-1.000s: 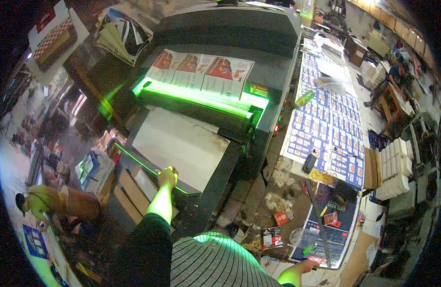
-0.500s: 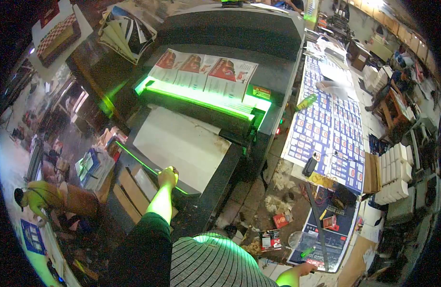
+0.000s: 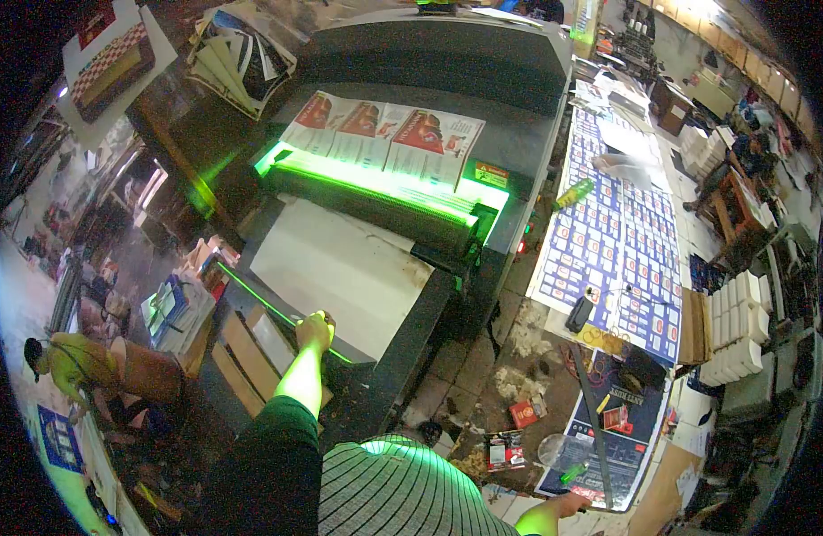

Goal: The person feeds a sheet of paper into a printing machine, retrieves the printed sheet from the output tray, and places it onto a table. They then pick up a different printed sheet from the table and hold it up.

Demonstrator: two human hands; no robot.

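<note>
My left hand (image 3: pixel 315 331) is closed at the front edge of the dark machine (image 3: pixel 375 353), beside a thin green line of light; what its fingers grip, if anything, is too small to make out. A pale sheet (image 3: pixel 331 268) lies on the machine's front shelf, just beyond that hand. Behind it a bright green light bar (image 3: pixel 367 185) crosses the machine, with red and white printed sheets (image 3: pixel 416 134) on top. At the lower right, my right hand (image 3: pixel 569 505) is near the corner of a dark printed sheet (image 3: pixel 599 456); its fingers are hard to make out.
A long table to the right bears blue and white printed sheets (image 3: pixel 608 241), a green bottle (image 3: pixel 575 194), a black object (image 3: pixel 580 312) and a long dark strip (image 3: pixel 592 420). White stacks (image 3: pixel 737 308) stand farther right. A person (image 3: pixel 72 362) is at the lower left.
The view has shifted very slightly. The person at the left has moved a little. My hands stay in nearly the same places.
</note>
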